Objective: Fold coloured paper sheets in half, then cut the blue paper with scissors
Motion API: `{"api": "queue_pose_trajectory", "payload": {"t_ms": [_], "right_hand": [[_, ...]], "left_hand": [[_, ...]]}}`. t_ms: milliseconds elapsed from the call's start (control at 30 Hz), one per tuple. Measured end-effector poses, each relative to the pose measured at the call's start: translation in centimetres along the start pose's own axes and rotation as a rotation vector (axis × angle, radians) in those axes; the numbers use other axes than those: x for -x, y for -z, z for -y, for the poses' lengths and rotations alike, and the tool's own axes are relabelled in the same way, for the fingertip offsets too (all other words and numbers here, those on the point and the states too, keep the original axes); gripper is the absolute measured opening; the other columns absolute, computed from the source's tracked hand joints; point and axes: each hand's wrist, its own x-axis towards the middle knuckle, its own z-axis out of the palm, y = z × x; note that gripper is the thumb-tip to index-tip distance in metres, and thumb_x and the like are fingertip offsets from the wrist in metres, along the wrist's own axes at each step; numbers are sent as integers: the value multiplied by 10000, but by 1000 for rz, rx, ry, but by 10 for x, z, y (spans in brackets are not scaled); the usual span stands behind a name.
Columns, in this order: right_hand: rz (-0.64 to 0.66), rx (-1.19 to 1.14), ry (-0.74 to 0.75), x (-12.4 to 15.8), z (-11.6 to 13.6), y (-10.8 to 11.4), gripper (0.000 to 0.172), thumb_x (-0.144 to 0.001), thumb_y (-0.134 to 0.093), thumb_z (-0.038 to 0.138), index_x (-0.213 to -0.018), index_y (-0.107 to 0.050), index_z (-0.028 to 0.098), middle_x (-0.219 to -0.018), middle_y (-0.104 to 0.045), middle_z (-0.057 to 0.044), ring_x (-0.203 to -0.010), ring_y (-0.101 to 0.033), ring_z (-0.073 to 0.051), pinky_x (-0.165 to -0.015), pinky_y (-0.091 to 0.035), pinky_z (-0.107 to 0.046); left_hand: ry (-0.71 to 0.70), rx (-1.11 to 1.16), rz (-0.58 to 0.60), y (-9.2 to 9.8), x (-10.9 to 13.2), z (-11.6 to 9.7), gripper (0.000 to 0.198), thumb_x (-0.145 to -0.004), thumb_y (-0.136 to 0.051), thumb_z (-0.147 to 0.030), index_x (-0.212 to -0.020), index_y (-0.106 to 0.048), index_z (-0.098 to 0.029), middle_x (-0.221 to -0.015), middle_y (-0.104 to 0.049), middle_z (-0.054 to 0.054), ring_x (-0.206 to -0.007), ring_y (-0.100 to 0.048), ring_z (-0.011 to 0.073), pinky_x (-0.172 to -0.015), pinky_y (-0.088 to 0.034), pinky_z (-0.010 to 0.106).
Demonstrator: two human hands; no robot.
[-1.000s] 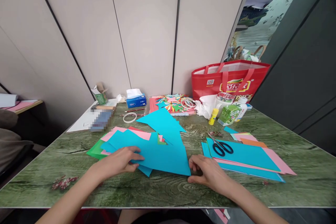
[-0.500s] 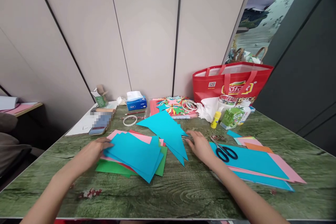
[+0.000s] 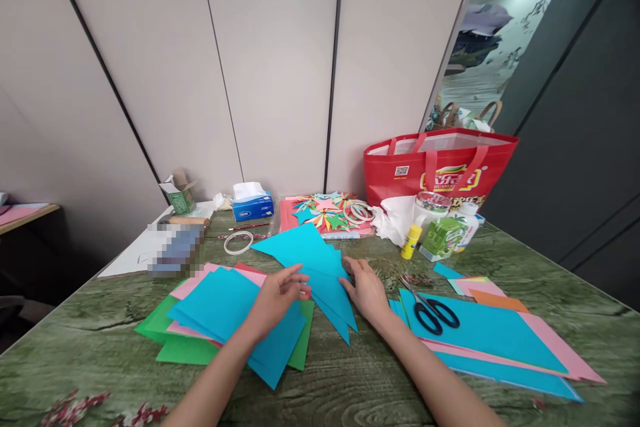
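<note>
Several blue paper triangles [image 3: 307, 250] lie fanned over one another in the middle of the table. My right hand [image 3: 367, 290] is at their right edge, thumb and fingers closed on the paper. Just left of it, my left hand [image 3: 279, 300] hovers with fingers a little bent and apart, holding nothing. It is above the right part of a loose stack of blue sheets [image 3: 215, 307], its fingertips close to the triangles. Pink paper and green paper [image 3: 180, 352] stick out from under the blue sheets.
Black-handled scissors [image 3: 435, 313] rest on more coloured sheets [image 3: 495, 333] at right. Behind stand a yellow glue stick [image 3: 411, 242], a green carton [image 3: 444, 238] and a red bag [image 3: 390, 177]. A tape roll [image 3: 239, 243] and tissue box [image 3: 253, 207] are at the back left.
My left hand has left the left edge of the stack and moved right, toward the triangles. The stack's lower sheets have shifted left and spread. My right hand stays at the triangles' edge.
</note>
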Motion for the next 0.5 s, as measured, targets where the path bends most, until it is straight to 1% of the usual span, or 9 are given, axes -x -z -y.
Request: {"api": "queue_pose_trajectory", "payload": {"t_ms": [67, 133, 200, 267, 333, 400, 467, 500], "right_hand": [[-7, -21, 5, 0, -1, -3, 349, -772, -536, 224, -1117, -520, 171, -956, -604, -102, -879, -562, -223, -748, -417, -317], [-4, -59, -11, -1, -1, -6, 355, -756, -557, 231, -1102, -532, 155, -901, -616, -93, -840, -569, -222, -740, -423, -320], [-9, -109, -44, 0, -2, -8, 357, -739, -564, 219, -1087, -543, 137, -857, -617, -82, -767, -576, -209, -714, -433, -317], [-25, -162, -58, 1, -3, -8, 293, -741, -550, 221, -1021, -578, 138, -812, -615, -70, -709, -579, -197, -682, -439, -311], [-61, -220, -43, 2, -4, -6, 202, -762, -523, 246, -915, -612, 148, -755, -612, -61, -675, -580, -192, -658, -443, -307], [-121, -284, -7, 3, -3, -1, 179, -788, -500, 282, -834, -618, 155, -732, -612, -64, -671, -583, -192, -644, -450, -306], [-195, -351, 53, 5, 2, 5, 187, -808, -487, 308, -815, -606, 164, -771, -626, -79, -722, -593, -200, -674, -463, -317], [-223, -384, 95, 6, 6, 8, 185, -819, -480, 313, -818, -598, 171, -808, -637, -86, -763, -599, -204, -705, -468, -326]], "left_hand": [[77, 136, 5, 0, -1, 10, 474, -681, -678, -254, -1115, -551, -111, -988, -661, 137, -835, -650, 250, -787, -504, 421], [138, 247, 17, 2, 0, 14, 471, -674, -704, -248, -1093, -553, -94, -993, -659, 156, -888, -639, 264, -850, -477, 432], [191, 331, 13, 4, 1, 14, 431, -684, -707, -232, -1064, -564, -88, -1012, -654, 171, -936, -626, 274, -903, -448, 433], [231, 399, -8, 5, 2, 12, 381, -695, -698, -199, -1034, -573, -80, -1020, -653, 183, -972, -613, 281, -941, -424, 429], [242, 461, -25, 5, 1, 10, 348, -712, -681, -172, -1024, -568, -67, -1021, -652, 195, -995, -602, 283, -964, -408, 423], [237, 509, -26, 6, 0, 10, 332, -737, -654, -168, -1033, -552, -54, -1034, -644, 210, -1016, -591, 285, -974, -402, 420], [232, 547, -15, 7, -1, 11, 357, -768, -623, -190, -1077, -518, -44, -1080, -618, 230, -1042, -575, 287, -974, -401, 417], [233, 568, -10, 7, -1, 10, 400, -786, -605, -220, -1124, -483, -43, -1123, -591, 241, -1058, -565, 289, -971, -403, 420]]}}
